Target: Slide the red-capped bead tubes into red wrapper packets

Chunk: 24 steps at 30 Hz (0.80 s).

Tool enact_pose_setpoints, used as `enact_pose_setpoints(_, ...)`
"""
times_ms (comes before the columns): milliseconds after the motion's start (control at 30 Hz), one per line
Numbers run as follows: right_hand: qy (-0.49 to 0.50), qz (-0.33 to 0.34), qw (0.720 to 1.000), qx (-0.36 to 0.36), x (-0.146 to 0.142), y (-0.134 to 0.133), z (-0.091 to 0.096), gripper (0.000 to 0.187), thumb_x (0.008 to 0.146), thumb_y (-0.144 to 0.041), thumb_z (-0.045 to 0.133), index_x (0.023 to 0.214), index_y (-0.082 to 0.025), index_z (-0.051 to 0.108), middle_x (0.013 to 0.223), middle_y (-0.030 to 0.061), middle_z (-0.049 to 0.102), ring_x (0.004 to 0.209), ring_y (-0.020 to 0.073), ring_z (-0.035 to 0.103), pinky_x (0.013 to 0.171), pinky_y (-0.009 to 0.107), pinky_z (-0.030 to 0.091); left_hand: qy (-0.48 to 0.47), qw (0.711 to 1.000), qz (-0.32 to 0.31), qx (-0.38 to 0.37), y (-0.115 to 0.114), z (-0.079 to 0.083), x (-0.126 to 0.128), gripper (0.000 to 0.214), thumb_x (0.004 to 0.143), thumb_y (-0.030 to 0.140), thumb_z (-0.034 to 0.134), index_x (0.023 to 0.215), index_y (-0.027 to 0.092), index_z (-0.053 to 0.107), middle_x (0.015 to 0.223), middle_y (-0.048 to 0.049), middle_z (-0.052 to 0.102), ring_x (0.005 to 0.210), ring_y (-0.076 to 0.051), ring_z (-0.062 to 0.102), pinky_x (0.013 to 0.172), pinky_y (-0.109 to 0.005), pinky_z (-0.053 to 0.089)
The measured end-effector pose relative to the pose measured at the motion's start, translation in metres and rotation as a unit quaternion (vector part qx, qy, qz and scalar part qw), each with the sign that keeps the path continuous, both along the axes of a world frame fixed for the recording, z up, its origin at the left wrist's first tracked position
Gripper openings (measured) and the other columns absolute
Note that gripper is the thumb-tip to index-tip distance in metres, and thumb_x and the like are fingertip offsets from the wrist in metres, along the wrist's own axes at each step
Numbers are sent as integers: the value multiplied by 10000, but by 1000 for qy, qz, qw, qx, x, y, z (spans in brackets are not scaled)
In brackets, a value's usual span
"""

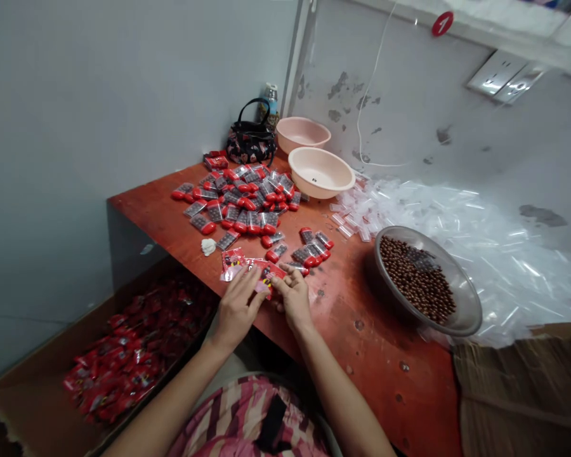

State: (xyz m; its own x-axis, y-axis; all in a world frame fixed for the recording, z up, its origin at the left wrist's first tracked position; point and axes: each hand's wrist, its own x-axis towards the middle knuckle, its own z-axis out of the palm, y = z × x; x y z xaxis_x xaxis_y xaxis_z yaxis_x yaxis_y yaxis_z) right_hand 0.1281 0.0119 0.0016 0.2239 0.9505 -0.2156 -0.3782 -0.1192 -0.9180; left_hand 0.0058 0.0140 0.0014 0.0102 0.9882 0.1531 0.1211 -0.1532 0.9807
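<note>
Near the front edge of the red table, my right hand (292, 295) pinches a small red printed packet (272, 271) between thumb and fingers. My left hand (240, 304) lies beside it, fingers stretched over more red packets (233, 258) on the tabletop. Its fingertips touch the packets, and part of them is hidden under the fingers. Just beyond my hands lie small clear cases with red ends and dark balls inside (314, 251). A larger heap of the same cases (247, 197) spreads farther back. A crumpled white scrap (208, 247) sits to the left.
A grey bowl of brown balls (473, 311) stands on the right, before a pile of clear plastic sleeves (485, 241). Two pale basins (321, 189), a black handbag (250, 149) and a bottle (270, 95) are at the back. Below left, a cardboard box (33, 397) holds red packets.
</note>
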Motion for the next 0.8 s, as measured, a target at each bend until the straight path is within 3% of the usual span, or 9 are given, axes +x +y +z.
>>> enact_pose_setpoints(100,-3,42,999,1,-1,1,3,377,623,-238,684,941,-180,490,539,-83,528,394,60,449,415,172,385,-51,988,-34,-138,1,1,-11,305,617,335,675,890,200,663,886,-53,675,876,-251,595,792,-341,455)
enact_pose_setpoints(167,-46,66,997,7,-2,3,3,393,607,-256,702,930,-173,495,530,-83,515,419,72,462,442,186,391,-113,963,-86,-228,4,-2,-18,251,630,372,656,745,150,671,722,-48,666,720,-225,618,681,-336,502)
enact_pose_setpoints(267,-221,67,973,24,-2,9,2,393,637,-339,680,952,-182,504,550,-66,518,467,103,482,467,210,383,-163,937,-94,-294,5,-6,-29,228,624,340,672,620,115,644,642,-55,644,652,-194,621,642,-332,526)
enact_pose_setpoints(333,-409,68,909,38,-2,13,1,367,673,-373,646,967,-191,524,649,-19,565,581,145,525,541,249,402,-156,937,-65,-306,3,-9,-35,197,598,295,700,592,107,643,631,-71,651,647,-183,628,634,-294,532)
enact_pose_setpoints(400,-583,85,807,54,-1,16,2,327,706,-394,612,960,-196,551,833,51,589,754,196,534,653,299,404,-155,936,-43,-314,0,-10,-39,173,576,257,719,603,98,657,642,-95,663,641,-177,634,614,-249,532)
enact_pose_setpoints(467,-685,91,720,63,2,18,5,315,749,-418,558,979,-203,560,968,91,556,863,226,501,716,326,385,-162,935,-26,-314,-3,-11,-41,153,569,229,724,602,92,664,635,-108,666,613,-168,634,585,-216,526)
enact_pose_setpoints(533,-733,70,675,51,8,21,8,335,793,-439,487,1030,-209,545,1002,103,531,879,234,480,719,333,375,-179,933,-12,-312,-4,-11,-38,131,568,205,723,569,93,655,595,-101,657,572,-159,627,550,-203,520)
enact_pose_setpoints(667,-769,68,635,8,30,27,10,282,831,-386,441,968,-187,586,1033,132,526,925,256,458,729,362,364,-240,915,0,-325,-5,-10,-30,118,574,179,715,549,94,637,559,-79,640,527,-144,610,498,-200,512)
enact_pose_setpoints(800,-718,178,658,143,61,11,3,212,842,-187,415,903,-210,617,1033,81,590,1079,225,425,869,394,312,-295,891,16,-343,-3,-12,-27,84,605,144,693,590,89,631,580,-56,630,529,-119,598,493,-190,514)
